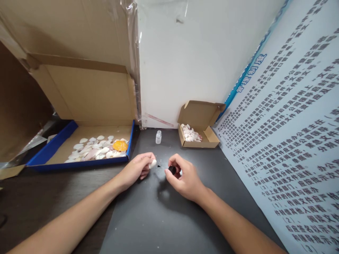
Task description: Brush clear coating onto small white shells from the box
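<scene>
Between the fingertips of my left hand (pixel 138 165) is a small white seashell (pixel 153 163). My right hand (pixel 184 176) pinches a black bottle cap (pixel 172 170); a thin stem with a dark brush tip (pixel 159 166) points from it toward the shell. A narrow gap separates the tip from the shell. Beyond both hands, a small clear bottle (pixel 158 137) with a white label stands upright and uncapped on the dark mat (pixel 148 218).
On the left, a blue-sided cardboard box (pixel 79 164) lies open with many white shells (pixel 99 150) and an orange scallop shell (pixel 120 145). A smaller open cardboard box (pixel 201 144) of shells stands at the back right. A printed poster (pixel 291 123) borders the right side.
</scene>
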The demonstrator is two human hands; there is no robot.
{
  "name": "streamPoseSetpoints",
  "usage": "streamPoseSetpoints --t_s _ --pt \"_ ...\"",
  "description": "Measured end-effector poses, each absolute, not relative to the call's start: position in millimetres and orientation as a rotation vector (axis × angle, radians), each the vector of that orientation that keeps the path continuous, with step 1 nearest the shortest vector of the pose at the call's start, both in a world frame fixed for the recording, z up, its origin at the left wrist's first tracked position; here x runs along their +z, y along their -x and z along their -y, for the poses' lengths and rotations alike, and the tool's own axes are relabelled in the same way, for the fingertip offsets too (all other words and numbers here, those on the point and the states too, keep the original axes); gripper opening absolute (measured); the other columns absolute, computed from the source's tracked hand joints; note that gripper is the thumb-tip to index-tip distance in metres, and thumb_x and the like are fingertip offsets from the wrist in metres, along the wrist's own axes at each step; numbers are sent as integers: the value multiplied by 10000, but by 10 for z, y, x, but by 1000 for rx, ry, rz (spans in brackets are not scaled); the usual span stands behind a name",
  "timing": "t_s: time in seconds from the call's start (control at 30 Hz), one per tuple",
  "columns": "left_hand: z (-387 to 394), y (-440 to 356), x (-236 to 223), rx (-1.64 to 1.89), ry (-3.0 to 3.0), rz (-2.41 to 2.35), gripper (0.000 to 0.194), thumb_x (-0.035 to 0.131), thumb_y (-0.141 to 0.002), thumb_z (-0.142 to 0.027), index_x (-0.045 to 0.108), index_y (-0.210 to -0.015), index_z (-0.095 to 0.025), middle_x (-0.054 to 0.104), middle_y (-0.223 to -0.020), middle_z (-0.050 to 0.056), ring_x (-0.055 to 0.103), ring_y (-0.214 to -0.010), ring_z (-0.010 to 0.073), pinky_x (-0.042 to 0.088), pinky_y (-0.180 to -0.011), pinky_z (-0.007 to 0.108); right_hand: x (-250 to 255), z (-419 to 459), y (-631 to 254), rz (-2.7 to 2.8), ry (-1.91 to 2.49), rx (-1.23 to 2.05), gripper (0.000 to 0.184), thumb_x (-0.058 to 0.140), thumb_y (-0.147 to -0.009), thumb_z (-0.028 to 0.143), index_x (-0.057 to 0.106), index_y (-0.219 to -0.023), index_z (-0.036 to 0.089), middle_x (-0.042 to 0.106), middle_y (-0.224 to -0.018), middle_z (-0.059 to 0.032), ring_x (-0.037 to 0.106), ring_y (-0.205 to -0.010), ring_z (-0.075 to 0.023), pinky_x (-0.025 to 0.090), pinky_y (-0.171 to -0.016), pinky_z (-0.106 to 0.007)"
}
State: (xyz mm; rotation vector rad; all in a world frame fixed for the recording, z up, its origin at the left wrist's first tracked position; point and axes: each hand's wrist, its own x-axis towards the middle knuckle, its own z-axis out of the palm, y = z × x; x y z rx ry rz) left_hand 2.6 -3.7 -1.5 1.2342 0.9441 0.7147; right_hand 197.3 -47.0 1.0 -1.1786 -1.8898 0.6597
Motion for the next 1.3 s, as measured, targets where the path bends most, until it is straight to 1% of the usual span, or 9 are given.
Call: streamPoseSetpoints --t_s 0.2,0.37,0.57,0.73,0.9,1.07,1.2,1.3 --pt "46 -28 -33 725 -1228 -951 203 532 -763 -373 425 -695 -214 253 -506 -111 221 -423 68 219 -404 193 15 467 -1968 1794 1135 690 129 583 -855 282 472 -882 223 453 -637 68 454 -519 -97 380 -524 -217" --pt "42 -35 -35 754 -1212 -951 189 539 -767 -365 442 -714 -212 269 -495 -112 243 -410 68 233 -400 192 25 475 -1985 1883 1122 710 132 593 -834 259 466 -822 224 459 -629 63 446 -520 -98 366 -517 -220" --pt "41 -37 -33 760 -1203 -937 165 533 -755 -346 445 -720 -211 288 -490 -113 241 -403 65 228 -396 190 12 481 -1968 1812 1104 665 118 590 -858 279 494 -892 220 475 -645 61 478 -521 -100 398 -530 -219" --pt "54 -28 -41 760 -1201 -937 173 538 -754 -350 448 -711 -209 273 -481 -117 241 -401 63 226 -395 188 0 486 -1968 1886 1124 678 121 596 -822 254 480 -822 220 481 -643 54 467 -513 -99 380 -515 -224" --pt "45 -30 -38 770 -1191 -932 179 538 -750 -356 438 -710 -213 286 -485 -117 234 -399 62 229 -387 189 -18 479 -1969 1793 1115 661 113 583 -862 287 500 -897 218 478 -639 57 480 -523 -107 400 -522 -224" --pt "36 -38 -34 773 -1178 -936 188 560 -757 -357 455 -710 -209 285 -473 -117 240 -398 62 233 -386 187 -5 473 -1958 1831 1129 648 121 603 -821 253 487 -809 220 464 -614 63 455 -493 -96 379 -500 -219" --pt "41 -42 -31 779 -1161 -934 203 577 -757 -372 462 -720 -209 293 -463 -117 239 -394 62 232 -384 187 4 478 -1955 1762 1107 633 124 607 -840 280 503 -870 218 460 -602 71 459 -492 -99 388 -502 -215" --pt "47 -42 -24 781 -1159 -938 210 585 -758 -372 464 -714 -205 291 -468 -116 246 -395 59 238 -387 185 9 489 -1956 1837 1113 654 117 603 -823 256 492 -823 219 452 -602 70 447 -491 -94 376 -502 -215"
